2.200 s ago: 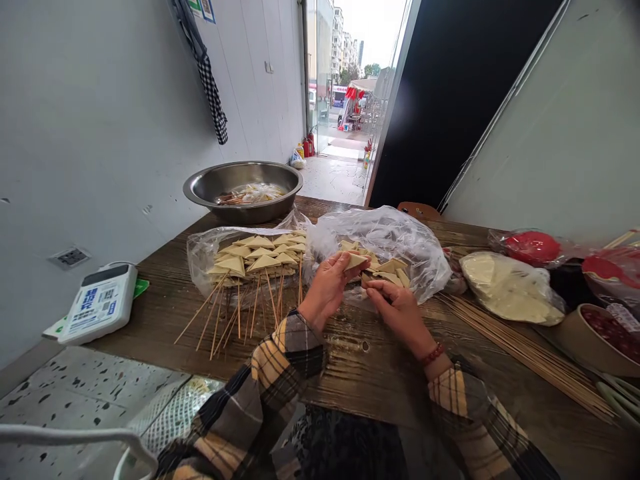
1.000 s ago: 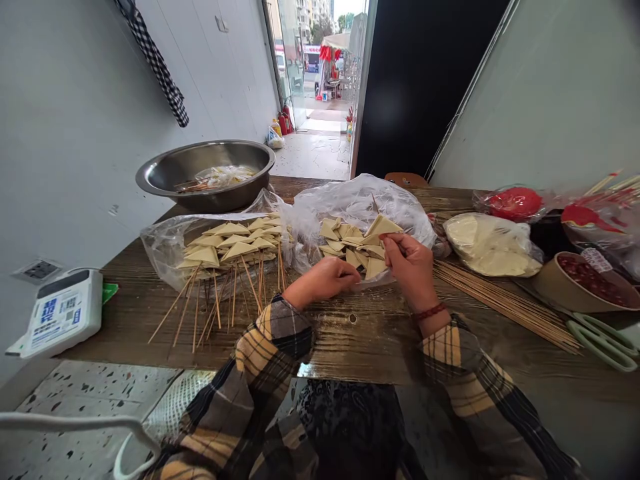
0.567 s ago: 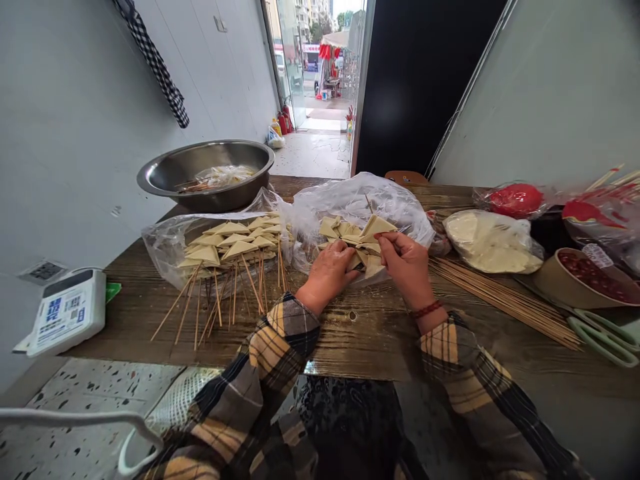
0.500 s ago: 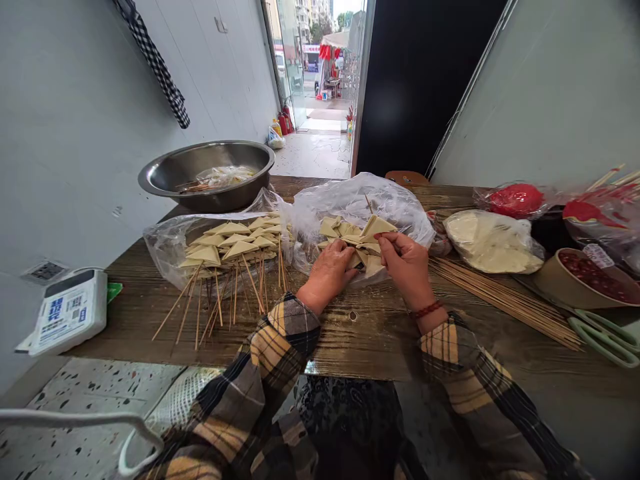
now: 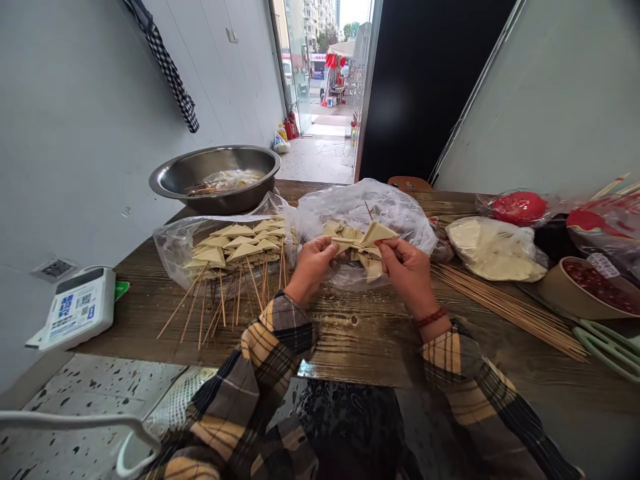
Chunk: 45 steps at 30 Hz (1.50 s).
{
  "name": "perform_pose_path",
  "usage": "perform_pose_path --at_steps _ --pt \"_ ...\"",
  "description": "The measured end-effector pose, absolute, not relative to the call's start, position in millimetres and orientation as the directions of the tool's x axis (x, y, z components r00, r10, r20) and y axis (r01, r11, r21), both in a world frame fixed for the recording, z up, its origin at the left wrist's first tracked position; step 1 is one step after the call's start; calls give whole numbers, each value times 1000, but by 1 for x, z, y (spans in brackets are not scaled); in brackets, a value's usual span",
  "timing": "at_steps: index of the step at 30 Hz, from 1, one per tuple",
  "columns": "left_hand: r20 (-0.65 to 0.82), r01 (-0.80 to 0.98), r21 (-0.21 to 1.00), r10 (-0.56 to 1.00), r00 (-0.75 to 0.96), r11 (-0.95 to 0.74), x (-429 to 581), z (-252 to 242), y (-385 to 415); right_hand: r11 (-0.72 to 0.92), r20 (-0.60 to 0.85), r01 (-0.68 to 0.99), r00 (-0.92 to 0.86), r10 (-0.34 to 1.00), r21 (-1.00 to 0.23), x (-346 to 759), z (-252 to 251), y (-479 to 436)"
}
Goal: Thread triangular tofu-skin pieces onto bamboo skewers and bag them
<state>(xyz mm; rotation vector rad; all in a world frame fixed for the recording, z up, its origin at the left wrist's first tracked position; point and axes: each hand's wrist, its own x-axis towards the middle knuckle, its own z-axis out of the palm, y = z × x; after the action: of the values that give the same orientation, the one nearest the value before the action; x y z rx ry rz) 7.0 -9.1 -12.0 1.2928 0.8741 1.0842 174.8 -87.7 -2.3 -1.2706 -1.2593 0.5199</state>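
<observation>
My right hand (image 5: 407, 267) is closed, thumb and fingertips pinching the corner of a folded, pale yellow tofu sheet (image 5: 377, 233). A thin wooden stick (image 5: 369, 211) pokes up behind that sheet. On the left, my left hand (image 5: 313, 264) has thumb and finger closed at the edge of another tofu piece (image 5: 344, 244). More folded tofu pieces (image 5: 373, 268) lie between both hands on a clear plastic bag (image 5: 400, 208). Beside my left hand, a stack of tofu triangles on skewers (image 5: 235, 241) rests in a second plastic bag (image 5: 170, 243), sticks pointing towards me.
A steel basin (image 5: 215, 157) stands at the back left, a white device (image 5: 77, 310) at the left edge. To the right lie loose bamboo sticks (image 5: 510, 308), a bag of pale sheets (image 5: 495, 250), a bowl of red food (image 5: 600, 287) and green-handled scissors (image 5: 607, 347).
My left hand has drawn back slightly left from the middle of the tofu pile to a piece's edge. My right hand keeps its pinch on the folded sheet. The view has shifted slightly.
</observation>
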Motion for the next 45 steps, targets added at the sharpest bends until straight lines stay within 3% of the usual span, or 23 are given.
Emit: perform_pose_path --at_steps 3,8,20,45 --pt "18 -384 918 959 282 96 4 -7 -9 297 396 362 241 886 -884 171 2 -92" --pt "-39 -521 827 946 321 211 3 0 -13 287 360 384 131 924 -877 169 3 -94" --pt "-156 -580 745 932 328 329 -1 4 -13 303 319 554 -70 945 -776 177 -3 -104" --pt "-142 -606 736 944 298 302 -4 6 -13 301 286 592 -122 950 -748 178 -3 -104"
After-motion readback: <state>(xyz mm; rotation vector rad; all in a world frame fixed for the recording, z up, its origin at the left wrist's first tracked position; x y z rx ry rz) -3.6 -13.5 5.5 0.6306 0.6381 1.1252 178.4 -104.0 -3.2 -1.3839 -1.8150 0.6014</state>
